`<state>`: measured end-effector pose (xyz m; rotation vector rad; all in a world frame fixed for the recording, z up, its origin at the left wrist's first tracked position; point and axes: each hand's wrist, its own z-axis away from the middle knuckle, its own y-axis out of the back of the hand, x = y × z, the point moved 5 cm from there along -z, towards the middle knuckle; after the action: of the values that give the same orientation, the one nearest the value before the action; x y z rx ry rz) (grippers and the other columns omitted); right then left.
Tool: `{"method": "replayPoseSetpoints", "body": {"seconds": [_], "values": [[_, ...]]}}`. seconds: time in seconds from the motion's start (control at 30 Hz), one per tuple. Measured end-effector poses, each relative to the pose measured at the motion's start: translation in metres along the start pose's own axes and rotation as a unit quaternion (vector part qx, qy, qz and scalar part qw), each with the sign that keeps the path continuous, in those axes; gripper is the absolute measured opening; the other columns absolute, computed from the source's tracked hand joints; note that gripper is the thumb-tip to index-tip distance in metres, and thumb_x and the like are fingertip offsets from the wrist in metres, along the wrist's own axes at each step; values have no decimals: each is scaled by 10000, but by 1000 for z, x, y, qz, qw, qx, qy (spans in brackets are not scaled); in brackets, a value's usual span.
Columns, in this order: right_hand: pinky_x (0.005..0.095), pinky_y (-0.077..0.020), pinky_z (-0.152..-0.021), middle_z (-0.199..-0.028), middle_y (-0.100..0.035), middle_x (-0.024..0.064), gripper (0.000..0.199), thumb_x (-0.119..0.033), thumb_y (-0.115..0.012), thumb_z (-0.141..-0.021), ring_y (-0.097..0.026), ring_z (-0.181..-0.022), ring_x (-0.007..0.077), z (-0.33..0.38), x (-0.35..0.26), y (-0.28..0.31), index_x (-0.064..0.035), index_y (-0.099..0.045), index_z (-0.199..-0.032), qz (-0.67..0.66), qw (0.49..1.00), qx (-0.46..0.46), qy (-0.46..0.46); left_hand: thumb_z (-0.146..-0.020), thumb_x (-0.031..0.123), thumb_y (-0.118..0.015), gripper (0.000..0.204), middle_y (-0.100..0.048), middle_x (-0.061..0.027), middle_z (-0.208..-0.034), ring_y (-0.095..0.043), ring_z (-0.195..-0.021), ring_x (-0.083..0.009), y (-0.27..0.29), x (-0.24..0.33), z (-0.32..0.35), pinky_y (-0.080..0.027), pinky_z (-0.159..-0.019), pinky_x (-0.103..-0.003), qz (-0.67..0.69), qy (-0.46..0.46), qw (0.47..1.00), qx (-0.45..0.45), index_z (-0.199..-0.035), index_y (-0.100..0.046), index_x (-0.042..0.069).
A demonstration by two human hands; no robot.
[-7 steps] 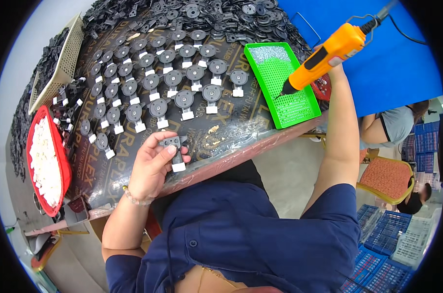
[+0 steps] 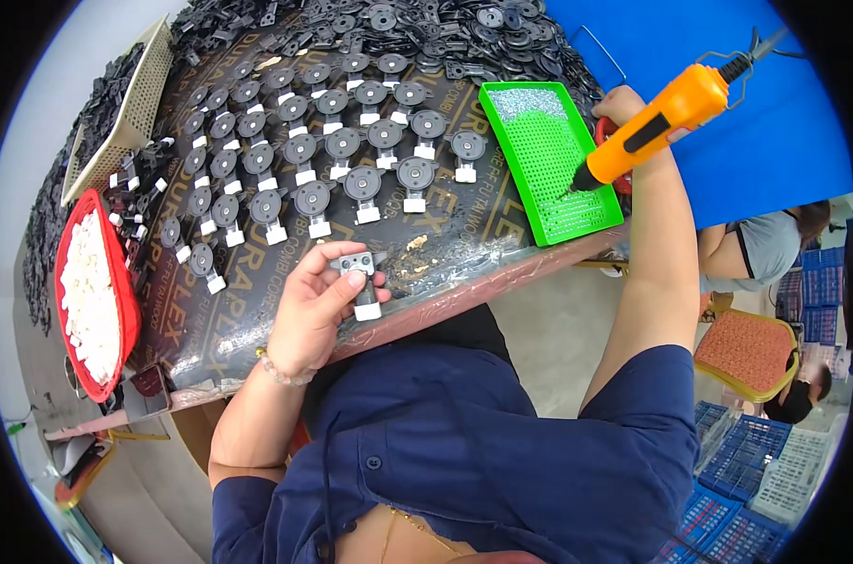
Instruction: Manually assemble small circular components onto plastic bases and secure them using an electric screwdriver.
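Note:
My left hand (image 2: pixel 306 305) is closed on a black plastic part (image 2: pixel 356 263) with small holes in its top and a white block at its lower end. It is held just above the table's near edge. My right hand (image 2: pixel 620 105) is beside a red basket (image 2: pixel 624 180), past the green tray (image 2: pixel 545 226); its fingertips are mostly hidden. An orange electric screwdriver (image 2: pixel 654 122) hangs across my right forearm, its black tip over the perforated tray. Small silvery screws (image 2: pixel 530 103) fill the tray's far end.
Rows of black wheeled parts with white blocks (image 2: pixel 363 183) stand on the dark table. Loose black parts (image 2: pixel 389 28) are heaped behind. A red basket of white pieces (image 2: pixel 93 301) and a cream crate (image 2: pixel 126 132) stand left. Another person (image 2: pixel 760 249) sits at the right.
The view has shifted slightly. The screwdriver sits a little further right and lower relative to the tray, and more of my right hand shows beyond it. My left hand still holds the black part.

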<state>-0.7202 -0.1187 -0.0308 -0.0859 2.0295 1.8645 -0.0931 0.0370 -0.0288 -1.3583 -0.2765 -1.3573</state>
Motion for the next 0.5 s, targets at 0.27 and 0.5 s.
{"method": "replayPoseSetpoints", "body": {"seconds": [0.27,0.5], "values": [[354,-554,-802,-924,-747,93,201,-196,-684,-922,-699,-856,205,81,-76,82,-11,-739,-979,-48,886,450,99,-938,-30,-642,445,-650,-161,-1177,-686,-1056,-233,29,1,27,-579,-885,-335,-60,-51,996,45,-1354,-496,32],[352,-550,-739,-936,-671,172,172,98,-701,-792,-654,-843,264,292,-307,69,32,-666,-948,-398,799,304,332,-853,-16,-734,406,-572,1,-976,-623,-891,-124,50,26,36,-553,-821,-259,-300,-137,931,158,-1241,-625,24]]}}
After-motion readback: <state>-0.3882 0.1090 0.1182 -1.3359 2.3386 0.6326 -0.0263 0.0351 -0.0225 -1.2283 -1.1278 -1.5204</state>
